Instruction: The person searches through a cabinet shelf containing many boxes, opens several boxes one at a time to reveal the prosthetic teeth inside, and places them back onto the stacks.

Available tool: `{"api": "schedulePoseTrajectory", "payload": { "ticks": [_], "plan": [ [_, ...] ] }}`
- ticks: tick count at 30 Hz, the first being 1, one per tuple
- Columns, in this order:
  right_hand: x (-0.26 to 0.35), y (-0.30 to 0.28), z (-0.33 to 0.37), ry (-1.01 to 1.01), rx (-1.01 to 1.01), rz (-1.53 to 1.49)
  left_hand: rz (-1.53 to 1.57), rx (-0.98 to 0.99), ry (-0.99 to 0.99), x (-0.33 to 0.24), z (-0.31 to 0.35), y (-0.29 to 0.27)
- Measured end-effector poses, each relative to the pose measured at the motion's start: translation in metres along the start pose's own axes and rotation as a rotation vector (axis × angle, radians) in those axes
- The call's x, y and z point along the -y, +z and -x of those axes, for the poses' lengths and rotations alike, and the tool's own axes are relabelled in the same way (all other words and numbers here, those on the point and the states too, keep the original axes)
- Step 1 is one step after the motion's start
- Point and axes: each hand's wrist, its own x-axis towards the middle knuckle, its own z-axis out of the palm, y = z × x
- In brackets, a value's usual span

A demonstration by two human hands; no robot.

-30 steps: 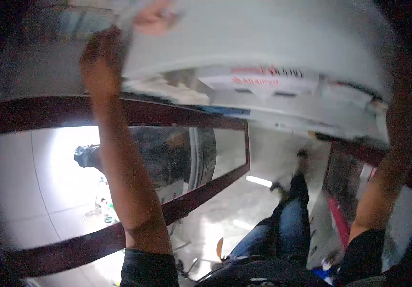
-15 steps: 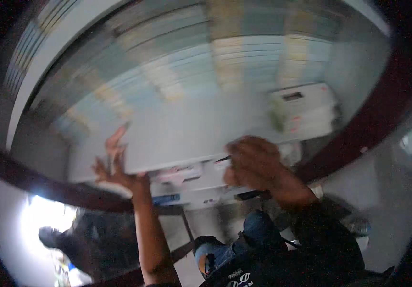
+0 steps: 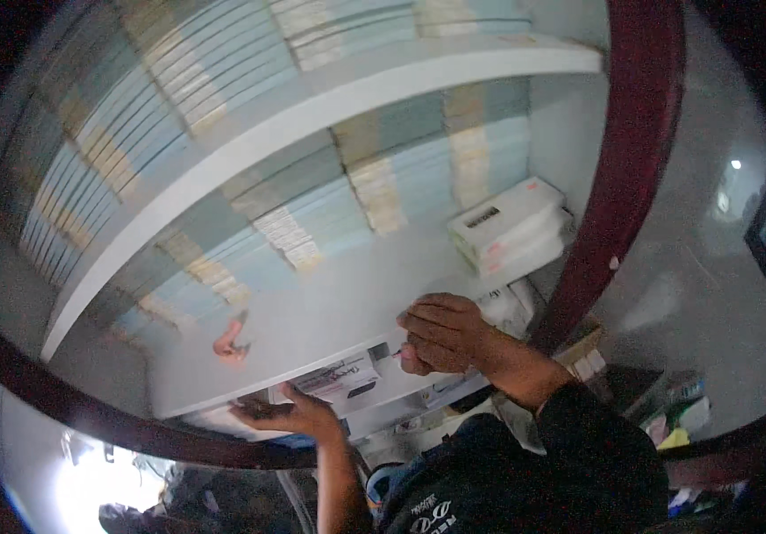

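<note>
My left hand [image 3: 298, 416] is open, palm up with fingers spread, at the front edge of a white shelf [image 3: 338, 307]. Nothing shows in it. A small pinkish curved thing [image 3: 230, 342] lies on the shelf beyond it, apart from my fingers; its kind is unclear. Over the shelf's front edge, right of centre, my right hand [image 3: 443, 334] is closed with fingers curled against the thumb. Whatever it may hold is hidden. Between and below my hands, a white box with dark print [image 3: 338, 378] sits under the shelf's edge.
Stacks of pale blue flat packs with yellowish labels [image 3: 374, 191] line the shelf's back. More stacks [image 3: 187, 80] fill the upper shelf [image 3: 312, 98]. White boxes [image 3: 512, 227] are piled at right. A dark red frame [image 3: 628, 178] borders the shelves; bright light [image 3: 103, 481] glares at lower left.
The view has swung, bringing the upper shelf into sight. My left hand has moved away from the pinkish thing toward the shelf's front edge. My right hand stays closed.
</note>
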Motion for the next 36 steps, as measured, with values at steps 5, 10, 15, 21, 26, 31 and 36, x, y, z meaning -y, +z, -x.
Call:
{"api": "schedulePoseTrajectory", "payload": {
  "ticks": [5, 10, 15, 21, 26, 31, 36],
  "plan": [
    [-0.005, 0.014, 0.01, -0.046, -0.096, 0.021, 0.852, 0.49, -0.818, -0.036, 0.056, 0.008],
    [-0.009, 0.012, 0.007, -0.11, -0.055, -0.081, 1.406, 0.622, -1.449, -0.053, 0.036, 0.046],
    [-0.007, 0.011, 0.0, -0.124, -0.051, -0.087, 1.169, 0.664, -1.495, -0.082, 0.019, 0.051],
    [-0.006, 0.011, -0.005, -0.106, -0.028, -0.006, 0.72, 0.699, -0.598, -0.066, 0.035, 0.044],
    [-0.004, 0.013, -0.006, 0.027, -0.02, 0.05, 0.569, 0.671, -0.186, -0.079, 0.021, 0.049],
    [0.04, 0.038, 0.015, 0.259, -0.38, 0.3, 0.41, 0.686, -0.161, -0.057, 0.014, 0.049],
    [0.085, -0.007, 0.081, 0.8, -0.096, 0.219, 0.345, 0.663, -0.34, -0.059, 0.01, 0.071]
  ]
}}
